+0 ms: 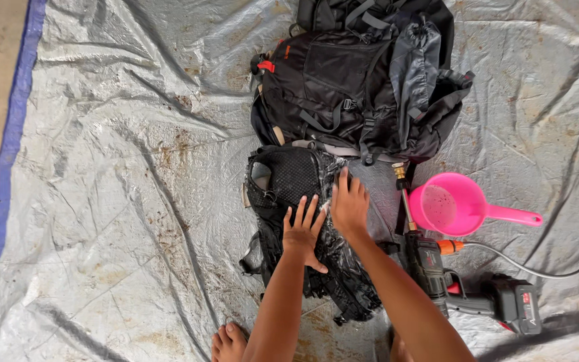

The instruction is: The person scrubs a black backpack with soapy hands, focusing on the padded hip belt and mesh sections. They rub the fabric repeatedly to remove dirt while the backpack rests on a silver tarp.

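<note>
Both hands lie flat on the wet black backpack piece (303, 228) at the centre of the frame: our left hand (303, 231) with fingers spread, our right hand (350, 204) just beside it, fingers together, pressing the glistening fabric. We judge the rubbing goes best with open palms and firm, even pressure. Above lies a larger black backpack (363, 87); to the right, a pink scoop (454, 206) and a cordless spray gun (437, 268) with hose (571, 268), all on the grey tarp (115, 201).
</note>
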